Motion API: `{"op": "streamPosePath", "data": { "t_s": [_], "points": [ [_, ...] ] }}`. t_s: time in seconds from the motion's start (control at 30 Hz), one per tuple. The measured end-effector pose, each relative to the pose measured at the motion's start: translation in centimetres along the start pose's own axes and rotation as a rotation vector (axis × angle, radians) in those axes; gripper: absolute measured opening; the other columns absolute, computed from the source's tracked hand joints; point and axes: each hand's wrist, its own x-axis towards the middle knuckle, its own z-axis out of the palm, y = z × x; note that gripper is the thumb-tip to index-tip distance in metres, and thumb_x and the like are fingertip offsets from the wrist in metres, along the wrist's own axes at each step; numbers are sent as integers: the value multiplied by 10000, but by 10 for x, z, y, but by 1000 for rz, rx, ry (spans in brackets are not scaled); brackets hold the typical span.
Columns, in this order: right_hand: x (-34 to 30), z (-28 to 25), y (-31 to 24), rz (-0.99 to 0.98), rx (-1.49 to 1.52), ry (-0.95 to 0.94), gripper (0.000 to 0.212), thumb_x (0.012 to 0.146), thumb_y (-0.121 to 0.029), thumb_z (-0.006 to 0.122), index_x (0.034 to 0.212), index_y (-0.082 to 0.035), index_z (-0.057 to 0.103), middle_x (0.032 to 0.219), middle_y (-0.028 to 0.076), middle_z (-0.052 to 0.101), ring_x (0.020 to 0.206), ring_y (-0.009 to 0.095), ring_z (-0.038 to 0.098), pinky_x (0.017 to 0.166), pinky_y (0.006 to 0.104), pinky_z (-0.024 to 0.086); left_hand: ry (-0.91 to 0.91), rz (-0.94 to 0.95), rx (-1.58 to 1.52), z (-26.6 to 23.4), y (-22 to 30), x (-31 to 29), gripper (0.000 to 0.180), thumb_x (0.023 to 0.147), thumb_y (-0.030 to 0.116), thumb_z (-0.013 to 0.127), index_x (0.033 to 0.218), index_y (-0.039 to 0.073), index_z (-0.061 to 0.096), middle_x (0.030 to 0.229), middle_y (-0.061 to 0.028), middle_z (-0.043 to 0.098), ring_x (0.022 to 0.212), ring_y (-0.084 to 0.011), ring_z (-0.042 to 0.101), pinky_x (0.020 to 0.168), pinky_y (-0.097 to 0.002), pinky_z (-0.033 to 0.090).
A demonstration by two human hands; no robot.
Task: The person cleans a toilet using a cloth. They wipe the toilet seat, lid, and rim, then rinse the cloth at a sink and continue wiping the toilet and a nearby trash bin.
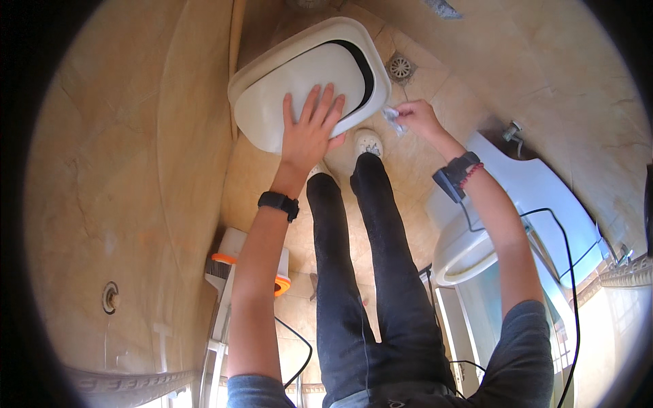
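Observation:
A white trash bin [248, 85] with a rounded rectangular top stands in front of me. Its swing lid [326, 64] is tipped, and a dark gap curves along the far right side. My left hand [309, 129] lies on the lid's near part with its fingers spread. To the right of the bin, my right hand [420, 119] pinches a small crumpled whitish-grey wad [393, 121]. Whether the wad is tissue or plastic, I cannot tell. It hangs just off the bin's right edge, over the floor.
A round floor drain [401, 67] lies beyond the bin on the right. White ceramic fixtures [503, 173] with a metal tap [513, 132] are at my right. At left stands a white rack with an orange-rimmed item [281, 284]. A black cable [571, 272] hangs by my right arm.

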Motion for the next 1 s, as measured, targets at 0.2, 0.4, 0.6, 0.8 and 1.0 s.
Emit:
{"op": "streamPosePath", "data": {
  "t_s": [0.2, 0.4, 0.6, 0.8, 1.0],
  "points": [
    [59, -41, -63, -47, -95, 148, 258, 645, -218, 620, 872, -102, 663, 765, 100, 649, 687, 196, 626, 642, 305, 482, 47, -11, -8, 3, -4, -6, 645, 645, 446, 621, 1218, 209, 442, 1310, -12, 379, 1201, -203, 354, 965, -568, 216],
    [126, -3, -131, -415, -170, 410, 226, 672, -149, 541, 859, -127, 665, 839, 128, 637, 802, 299, 606, 728, 385, 481, 13, -1, 2, -2, -1, 2, 614, 663, 437, 613, 1211, 213, 448, 1315, -4, 372, 1209, -191, 342, 967, -561, 222],
    [94, 6, -102, -393, -144, 452, 199, 682, -114, 538, 840, -80, 653, 777, 175, 615, 733, 347, 593, 668, 407, 481, -73, 114, 34, -7, -2, -6, 675, 647, 468, 604, 1239, 208, 409, 1332, 8, 354, 1222, -172, 326, 971, -553, 228],
    [23, 20, -25, -170, 75, 665, 229, 679, -81, 554, 886, -67, 649, 689, 143, 617, 675, 277, 616, 616, 354, 476, -179, 421, 78, 2, 2, -22, 780, 590, 519, 620, 1258, 209, 364, 1367, 35, 304, 1249, -136, 286, 1015, -502, 226],
    [-8, 7, -18, 28, 119, 476, 228, 694, -98, 562, 898, -55, 653, 694, 147, 628, 702, 267, 623, 641, 334, 477, -218, 594, 62, -1, -4, -23, 823, 581, 524, 645, 1271, 208, 326, 1374, 58, 287, 1256, -120, 271, 1028, -477, 228]
  ]
}}
